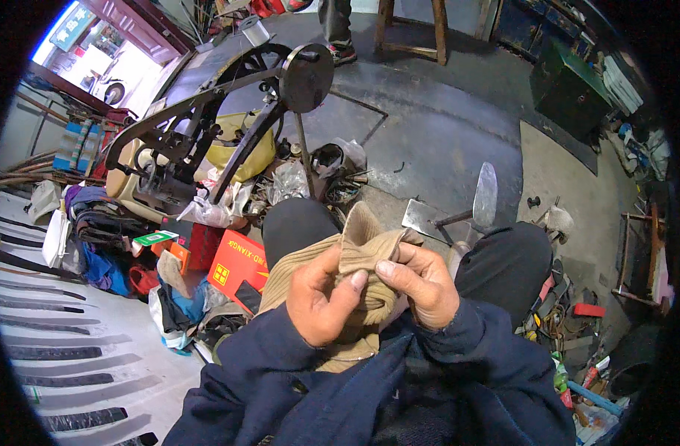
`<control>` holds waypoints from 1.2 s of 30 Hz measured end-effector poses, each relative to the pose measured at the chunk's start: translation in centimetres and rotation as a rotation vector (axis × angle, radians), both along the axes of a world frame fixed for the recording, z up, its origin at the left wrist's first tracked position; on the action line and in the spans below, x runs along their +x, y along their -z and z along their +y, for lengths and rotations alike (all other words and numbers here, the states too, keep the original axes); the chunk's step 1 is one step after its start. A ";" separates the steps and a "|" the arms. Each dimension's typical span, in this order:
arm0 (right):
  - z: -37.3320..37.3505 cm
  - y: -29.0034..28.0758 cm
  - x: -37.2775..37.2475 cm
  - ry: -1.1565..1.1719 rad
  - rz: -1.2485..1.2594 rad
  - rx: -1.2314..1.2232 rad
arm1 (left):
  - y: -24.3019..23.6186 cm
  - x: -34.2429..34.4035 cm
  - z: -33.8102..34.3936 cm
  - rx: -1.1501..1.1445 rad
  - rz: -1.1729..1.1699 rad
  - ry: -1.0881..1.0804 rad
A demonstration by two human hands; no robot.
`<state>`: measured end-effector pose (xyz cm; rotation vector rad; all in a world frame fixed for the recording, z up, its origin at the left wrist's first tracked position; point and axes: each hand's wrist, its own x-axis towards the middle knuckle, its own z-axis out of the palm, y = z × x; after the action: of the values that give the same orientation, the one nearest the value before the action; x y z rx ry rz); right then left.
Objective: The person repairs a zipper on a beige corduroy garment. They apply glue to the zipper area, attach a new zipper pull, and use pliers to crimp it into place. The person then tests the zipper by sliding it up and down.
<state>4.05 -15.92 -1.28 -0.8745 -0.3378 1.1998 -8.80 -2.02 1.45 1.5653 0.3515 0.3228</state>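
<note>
A tan ribbed cloth garment [288, 275] lies across my lap, bunched up between my knees. My left hand [319, 299] pinches a folded edge of it, thumb on top. From the other side my right hand [423, 288] grips the same fold, its thumb close to the left one. A loose flap of the garment stands up just beyond my fingers. Whatever lies under the fold is hidden by my fingers and the cloth.
Ahead to the left stands an old cast-iron sewing machine [206, 126] with a large round wheel. A metal shoe last stand [485, 197] is beyond my right knee. A red box [238, 260] and bags crowd my left; a green chest [570, 89] sits far right. Another person's leg [335, 26] shows at the top.
</note>
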 end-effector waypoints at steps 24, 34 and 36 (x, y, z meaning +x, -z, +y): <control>-0.5 -0.1 1.4 0.114 -0.218 -0.213 | 1.7 0.9 1.4 -0.205 0.008 -0.030; 0.0 0.2 0.4 0.260 -0.544 -0.130 | 2.5 0.8 2.0 -0.286 0.005 -0.017; 0.1 0.1 0.7 0.253 -0.719 -0.138 | 2.4 0.9 1.8 -0.256 -0.005 -0.043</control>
<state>4.75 -15.82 -1.39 -1.4164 -0.7025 0.6462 -7.95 -0.19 -1.00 1.3072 0.4063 0.3026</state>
